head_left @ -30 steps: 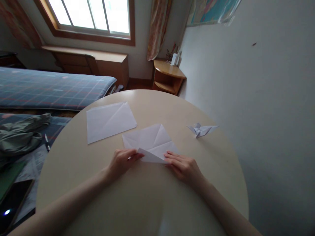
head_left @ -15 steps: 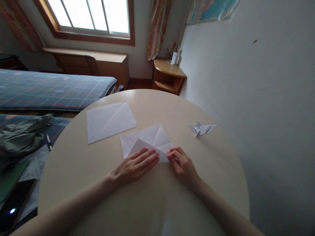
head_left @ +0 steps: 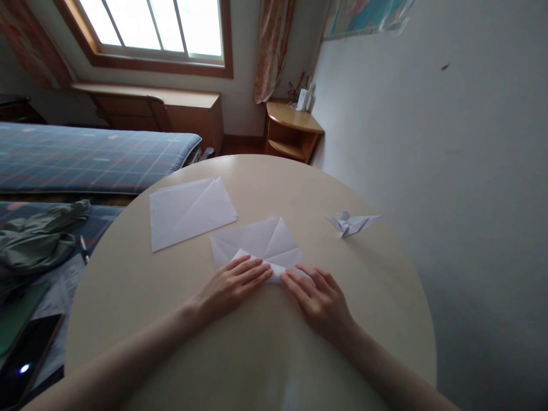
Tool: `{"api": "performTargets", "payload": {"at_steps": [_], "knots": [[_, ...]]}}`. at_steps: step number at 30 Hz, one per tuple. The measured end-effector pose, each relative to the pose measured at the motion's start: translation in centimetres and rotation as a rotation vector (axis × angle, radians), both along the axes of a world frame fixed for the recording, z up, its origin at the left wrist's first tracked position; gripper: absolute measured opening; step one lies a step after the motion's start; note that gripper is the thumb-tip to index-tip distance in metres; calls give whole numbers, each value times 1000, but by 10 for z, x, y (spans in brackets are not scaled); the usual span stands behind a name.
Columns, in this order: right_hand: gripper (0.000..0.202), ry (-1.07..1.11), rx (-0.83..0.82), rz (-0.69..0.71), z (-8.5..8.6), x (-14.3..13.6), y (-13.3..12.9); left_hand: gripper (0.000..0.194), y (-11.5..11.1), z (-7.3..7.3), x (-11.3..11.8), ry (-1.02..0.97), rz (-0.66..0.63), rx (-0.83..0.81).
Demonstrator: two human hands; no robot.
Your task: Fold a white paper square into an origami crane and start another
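**Both hands on the folded paper, mid-table**

From the paper, the table runs on to its curved rim at 12 o'clock, and at 6 past the arms. The left hand lies flat, fingers together on the fold; the right hand's fingers, slightly apart, press the near right edge. Sheets lie close at 10, a crane between 2 and 3, the wall beyond.

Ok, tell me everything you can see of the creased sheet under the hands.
The white sheet looks like paper, marked by several straight creases, with a flap folded over at its near side. It lies on the table. The left hand and right hand rest on its near part, partly hiding it.
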State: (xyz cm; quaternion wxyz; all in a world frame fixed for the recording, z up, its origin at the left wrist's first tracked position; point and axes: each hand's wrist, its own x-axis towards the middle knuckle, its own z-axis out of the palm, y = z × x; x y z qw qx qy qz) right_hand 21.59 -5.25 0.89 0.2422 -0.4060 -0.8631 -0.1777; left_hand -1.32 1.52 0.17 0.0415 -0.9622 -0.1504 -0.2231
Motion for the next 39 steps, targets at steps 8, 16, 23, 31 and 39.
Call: {"api": "performTargets", "payload": {"at_steps": [8, 16, 23, 31, 39], "knots": [[29, -129, 3, 5, -2, -7, -13, 33, 0, -1, -1, -3, -57, -56], [43, -116, -95, -60, -10, -7, -26, 29, -2, -9, 2, -41, 82, -69], [40, -29, -195, -117, -8, -13, -24, 33, -5, -2, 3, -17, 199, -77], [37, -24, -192, -127, -5, -13, -26, 43, -18, 2, -3, 50, 199, -144], [32, -36, -133, -52, -6, -2, -19, 62, -15, 11, -12, 95, 13, -254]]}}
